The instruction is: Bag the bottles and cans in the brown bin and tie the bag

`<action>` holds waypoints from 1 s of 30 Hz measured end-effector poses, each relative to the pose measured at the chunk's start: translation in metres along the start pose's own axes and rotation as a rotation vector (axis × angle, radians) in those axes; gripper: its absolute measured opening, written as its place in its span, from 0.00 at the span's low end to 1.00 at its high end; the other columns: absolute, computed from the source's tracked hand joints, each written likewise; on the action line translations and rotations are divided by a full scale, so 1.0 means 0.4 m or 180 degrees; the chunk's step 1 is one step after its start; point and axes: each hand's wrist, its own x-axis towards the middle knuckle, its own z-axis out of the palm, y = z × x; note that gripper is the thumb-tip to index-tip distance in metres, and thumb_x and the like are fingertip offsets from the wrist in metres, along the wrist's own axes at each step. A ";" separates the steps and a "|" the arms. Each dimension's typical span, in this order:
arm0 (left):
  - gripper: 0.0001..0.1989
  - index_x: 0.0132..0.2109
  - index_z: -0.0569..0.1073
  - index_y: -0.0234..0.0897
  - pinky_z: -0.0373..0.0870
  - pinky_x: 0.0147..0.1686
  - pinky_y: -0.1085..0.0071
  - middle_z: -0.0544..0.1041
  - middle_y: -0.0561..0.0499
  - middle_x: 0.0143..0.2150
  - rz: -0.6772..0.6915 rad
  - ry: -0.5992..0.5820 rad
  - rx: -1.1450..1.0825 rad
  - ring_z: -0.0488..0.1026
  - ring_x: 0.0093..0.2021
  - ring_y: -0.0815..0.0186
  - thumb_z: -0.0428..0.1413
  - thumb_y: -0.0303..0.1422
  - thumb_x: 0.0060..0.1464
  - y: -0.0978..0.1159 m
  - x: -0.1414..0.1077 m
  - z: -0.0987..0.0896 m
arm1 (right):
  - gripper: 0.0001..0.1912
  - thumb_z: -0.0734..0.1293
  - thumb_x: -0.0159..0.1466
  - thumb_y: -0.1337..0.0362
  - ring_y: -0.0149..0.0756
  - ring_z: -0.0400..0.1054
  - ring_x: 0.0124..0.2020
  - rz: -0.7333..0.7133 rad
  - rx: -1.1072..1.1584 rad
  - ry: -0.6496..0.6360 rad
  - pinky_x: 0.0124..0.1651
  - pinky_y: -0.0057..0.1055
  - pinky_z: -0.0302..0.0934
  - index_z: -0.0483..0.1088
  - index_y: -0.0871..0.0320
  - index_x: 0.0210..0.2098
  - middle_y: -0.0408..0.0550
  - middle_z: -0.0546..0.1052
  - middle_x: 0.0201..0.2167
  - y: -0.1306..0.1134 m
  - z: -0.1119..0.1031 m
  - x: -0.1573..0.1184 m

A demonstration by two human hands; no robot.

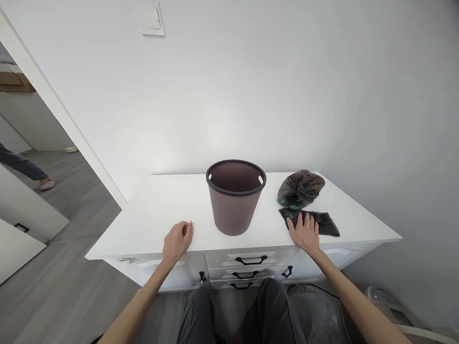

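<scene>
Lying lengthwise left to right, flattened black bag beneath outspread right hand, left hand loosely clenched

Right of the brown bin, my right hand lies spread on a flat black bag; a bunched bag sits there too. Left of the bin, my left hand rests curled on the white cabinet top.

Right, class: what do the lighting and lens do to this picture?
Head view: wall brightest behind the bin, greyer toward the right edge; head view: door frame slants, suggesting wide-angle stretch; head view: bin's inside is shaded, right hand looks sharp.
</scene>
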 end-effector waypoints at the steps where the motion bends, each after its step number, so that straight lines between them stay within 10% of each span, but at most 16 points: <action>1: 0.21 0.35 0.70 0.41 0.60 0.32 0.69 0.76 0.52 0.32 0.0002 0.0006 0.0001 0.72 0.33 0.63 0.45 0.49 0.69 -0.001 0.000 0.001 | 0.41 0.51 0.71 0.46 0.64 0.48 0.72 -0.0015 -0.0016 0.0042 0.71 0.56 0.40 0.59 0.77 0.69 0.77 0.59 0.69 0.000 0.001 -0.001; 30: 0.21 0.35 0.69 0.41 0.60 0.33 0.69 0.75 0.52 0.32 0.0023 -0.0001 0.0014 0.71 0.33 0.64 0.45 0.49 0.68 -0.001 0.000 -0.003 | 0.41 0.50 0.72 0.47 0.63 0.50 0.71 -0.0065 -0.0016 0.0059 0.71 0.56 0.41 0.61 0.77 0.68 0.76 0.60 0.69 -0.007 -0.009 -0.012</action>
